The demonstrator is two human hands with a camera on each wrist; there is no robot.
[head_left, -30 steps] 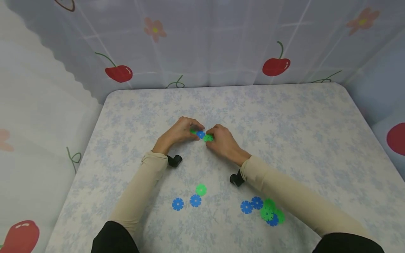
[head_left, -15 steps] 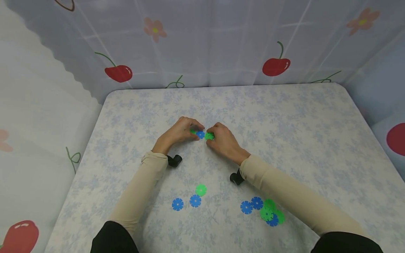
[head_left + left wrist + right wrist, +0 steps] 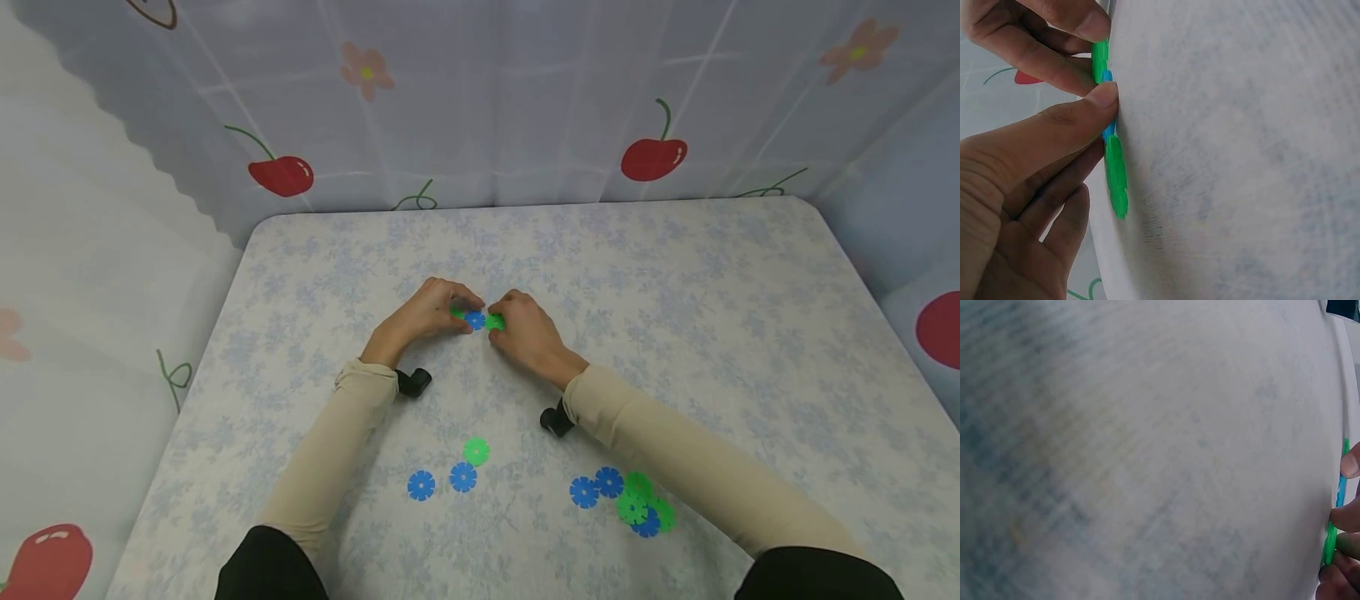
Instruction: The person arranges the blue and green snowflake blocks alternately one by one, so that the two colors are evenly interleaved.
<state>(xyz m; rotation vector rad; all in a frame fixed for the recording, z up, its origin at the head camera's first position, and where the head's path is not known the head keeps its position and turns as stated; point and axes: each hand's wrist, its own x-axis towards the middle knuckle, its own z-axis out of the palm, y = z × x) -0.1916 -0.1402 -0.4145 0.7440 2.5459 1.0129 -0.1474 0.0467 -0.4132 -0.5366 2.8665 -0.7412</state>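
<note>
At the middle of the table (image 3: 675, 317) lies a short chain of snowflake discs: a green disc (image 3: 457, 312), a blue disc (image 3: 475, 319) and another green disc (image 3: 493, 322). My left hand (image 3: 431, 312) pinches the left green and blue discs, thumb and fingers curled on them (image 3: 1100, 94). My right hand (image 3: 525, 333) pinches the right green disc (image 3: 1330, 544) against the blue one (image 3: 1340, 490). In the left wrist view the chain (image 3: 1113, 162) lies flat on the cloth.
Loose discs lie near me: a green one (image 3: 476, 451) with two blue ones (image 3: 462, 477) (image 3: 421, 485), and a heap of blue and green discs (image 3: 630, 502) under my right forearm. Cherry-print curtains (image 3: 480, 100) surround the table.
My right hand has slid slightly left, bringing its green disc closer against the blue one. The left hand has stayed in place.
</note>
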